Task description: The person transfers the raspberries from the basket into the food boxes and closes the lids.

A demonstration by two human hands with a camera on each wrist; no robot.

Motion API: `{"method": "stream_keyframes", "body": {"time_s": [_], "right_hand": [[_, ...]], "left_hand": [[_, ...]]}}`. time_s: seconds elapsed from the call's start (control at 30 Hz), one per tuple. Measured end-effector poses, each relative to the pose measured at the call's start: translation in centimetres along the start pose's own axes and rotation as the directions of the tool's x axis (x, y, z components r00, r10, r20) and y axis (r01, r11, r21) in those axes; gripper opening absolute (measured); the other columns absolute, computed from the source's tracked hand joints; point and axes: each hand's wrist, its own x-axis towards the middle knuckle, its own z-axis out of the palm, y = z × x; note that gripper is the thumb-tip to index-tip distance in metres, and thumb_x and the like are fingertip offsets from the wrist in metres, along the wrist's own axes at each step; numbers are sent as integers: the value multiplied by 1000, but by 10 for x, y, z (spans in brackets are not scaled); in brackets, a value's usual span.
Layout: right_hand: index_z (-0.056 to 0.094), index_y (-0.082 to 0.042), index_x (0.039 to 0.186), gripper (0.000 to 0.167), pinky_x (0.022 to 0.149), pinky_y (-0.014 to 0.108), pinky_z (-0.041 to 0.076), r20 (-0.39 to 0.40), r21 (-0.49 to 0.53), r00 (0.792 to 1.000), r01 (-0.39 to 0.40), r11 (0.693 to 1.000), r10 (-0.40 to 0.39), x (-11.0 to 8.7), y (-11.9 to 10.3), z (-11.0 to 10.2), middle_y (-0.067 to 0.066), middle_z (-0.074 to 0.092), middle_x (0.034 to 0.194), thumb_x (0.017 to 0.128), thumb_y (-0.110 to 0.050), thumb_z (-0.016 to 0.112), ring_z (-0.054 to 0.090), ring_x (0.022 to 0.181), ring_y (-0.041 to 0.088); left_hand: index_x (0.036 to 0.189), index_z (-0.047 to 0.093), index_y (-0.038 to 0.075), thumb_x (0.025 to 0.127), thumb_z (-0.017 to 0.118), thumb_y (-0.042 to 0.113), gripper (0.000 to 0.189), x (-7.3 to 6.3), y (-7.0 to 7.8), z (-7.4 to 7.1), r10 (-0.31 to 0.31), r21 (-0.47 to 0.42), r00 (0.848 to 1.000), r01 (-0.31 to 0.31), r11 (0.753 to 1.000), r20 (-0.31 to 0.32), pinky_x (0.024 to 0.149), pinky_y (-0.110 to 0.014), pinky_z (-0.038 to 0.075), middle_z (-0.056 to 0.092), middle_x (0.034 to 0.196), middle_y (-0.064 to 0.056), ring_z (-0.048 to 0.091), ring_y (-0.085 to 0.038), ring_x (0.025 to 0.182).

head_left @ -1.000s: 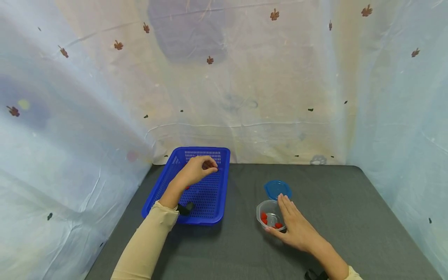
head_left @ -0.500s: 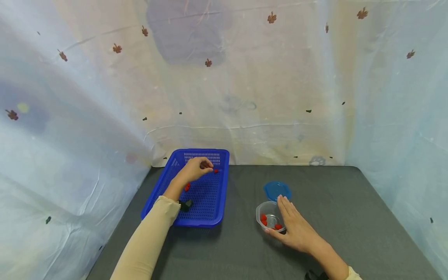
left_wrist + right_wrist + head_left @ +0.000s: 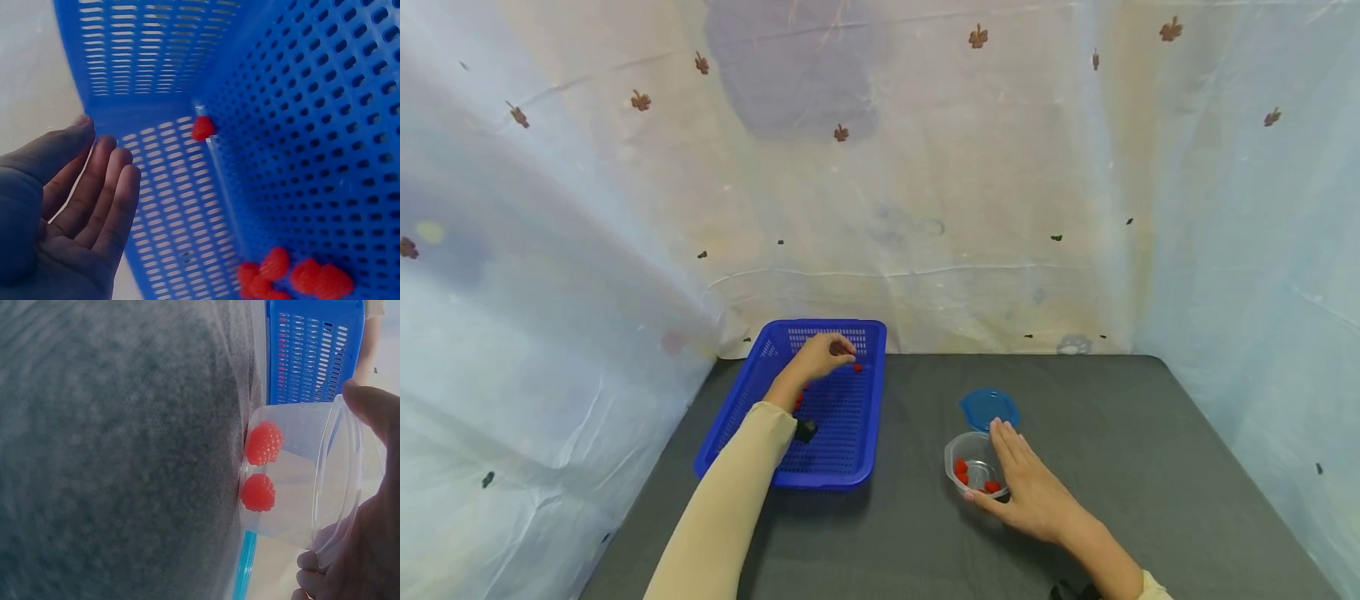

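Note:
My left hand (image 3: 822, 357) hovers over the far part of the blue plastic basket (image 3: 831, 482), fingers loosely bent, nothing between them. One red raspberry (image 3: 203, 127) sits by the basket's far wall, close to the fingertips in the head view. More raspberries (image 3: 331, 282) are bunched deeper in the basket, partly hidden by the forearm in the head view. On the right, my right hand (image 3: 1037, 492) holds a clear plastic container (image 3: 294, 462) by its rim, thumb on one side and fingers on the other. Several raspberries (image 3: 259, 492) lie in its bottom.
A blue lid (image 3: 988, 407) lies on the grey cloth-covered table (image 3: 910, 533) just behind the container. A black wrist device (image 3: 806, 430) shows under the left sleeve. Patterned sheeting (image 3: 925, 183) hangs around the table's back and sides.
The left hand has shifted slightly left, and a raspberry now shows beside its fingertips in the basket. The right hand stays on the container. The head view has shifted a little.

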Motion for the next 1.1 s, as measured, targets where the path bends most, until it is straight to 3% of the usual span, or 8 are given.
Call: {"method": "stream_keyframes", "body": {"time_s": [0.3, 0.53, 1.1], "right_hand": [[21, 4, 168, 117, 125, 63, 27, 16, 19, 1000, 3, 1000, -3, 1, -2, 1, 23, 19, 176, 95, -78, 60, 20, 162, 42], [22, 4, 168, 117, 125, 62, 29, 5, 1, 1000, 0, 1000, 0, 1, -1, 0, 23, 20, 176, 95, -78, 60, 21, 162, 43], [23, 5, 167, 118, 126, 61, 25, 6, -10, 1000, 3, 1000, -3, 3, -2, -2, 23, 21, 175, 95, -78, 61, 22, 162, 41]], "left_hand": [[117, 73, 1, 103, 73, 10, 17, 11, -9, 15, -78, 7, 997, 78, 997, 1, 104, -50, 53, 74, 117, -16, 68, -34, 115], [129, 71, -2, 103, 73, 9, 28, 19, -15, 26, -30, 53, 999, 28, 998, 40, 109, -52, 51, 73, 126, -21, 67, -38, 121], [140, 66, 1, 103, 72, 11, 39, 22, -29, 35, -70, 118, 993, 58, 991, 97, 112, -56, 49, 67, 139, -22, 63, -41, 131]]}}
